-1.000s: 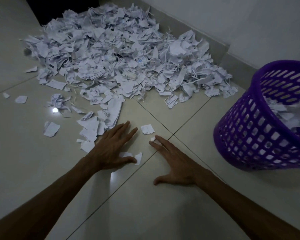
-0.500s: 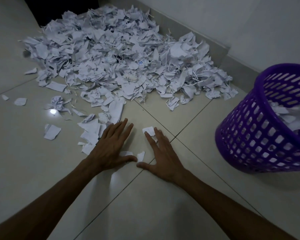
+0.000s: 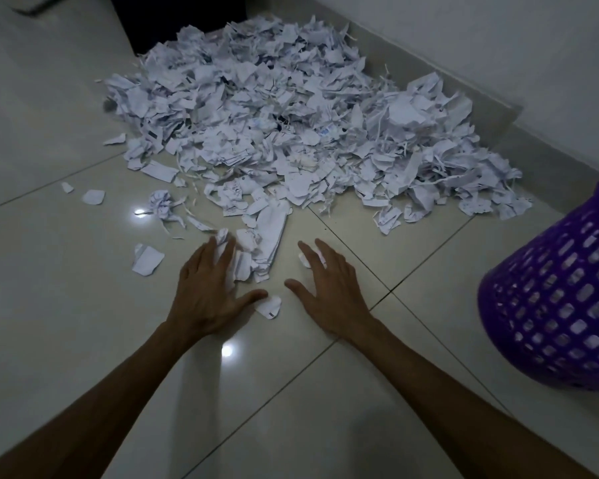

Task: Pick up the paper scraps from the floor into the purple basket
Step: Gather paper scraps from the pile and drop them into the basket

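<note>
Both forearms bare, no sleeves, left hand (image 3: 206, 288) and right hand (image 3: 329, 288) ungloved.

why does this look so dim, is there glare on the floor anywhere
Head view: the room is dim, the paper scraps pile bluish-grey; two bright glare spots sit on the glossy floor tiles, one near the crumpled ball, one below the left hand; wide-angle lens bends the edges; purple basket slightly soft.

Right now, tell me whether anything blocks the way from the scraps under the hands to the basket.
Nothing visible does. The left hand and right hand lie flat on loose scraps; between them and the basket at the right there is only bare floor.
</note>
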